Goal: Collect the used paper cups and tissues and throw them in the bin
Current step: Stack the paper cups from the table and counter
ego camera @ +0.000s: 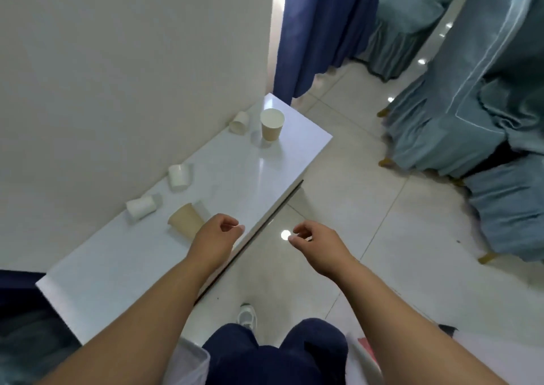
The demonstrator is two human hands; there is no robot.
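Observation:
Several paper cups lie on a white shelf point(117, 267) along the wall. A tan cup point(185, 221) lies on its side nearest me. Two white cups point(141, 206) point(178, 175) lie tipped over behind it. At the far end another white cup point(240, 122) lies on its side and a tan cup point(271, 124) stands upright. My left hand point(216, 237) hovers over the shelf just right of the near tan cup, fingers loosely curled, holding nothing. My right hand point(318, 245) hangs over the floor beyond the shelf edge, fingers loosely curled and empty. No tissues or bin are in view.
The white wall point(132, 75) backs the shelf. A dark blue curtain point(312, 31) hangs past its far end. Chairs in pale blue covers point(471, 120) fill the right side. Glossy tiled floor point(353, 193) lies between. My legs and a white shoe point(247, 317) are below.

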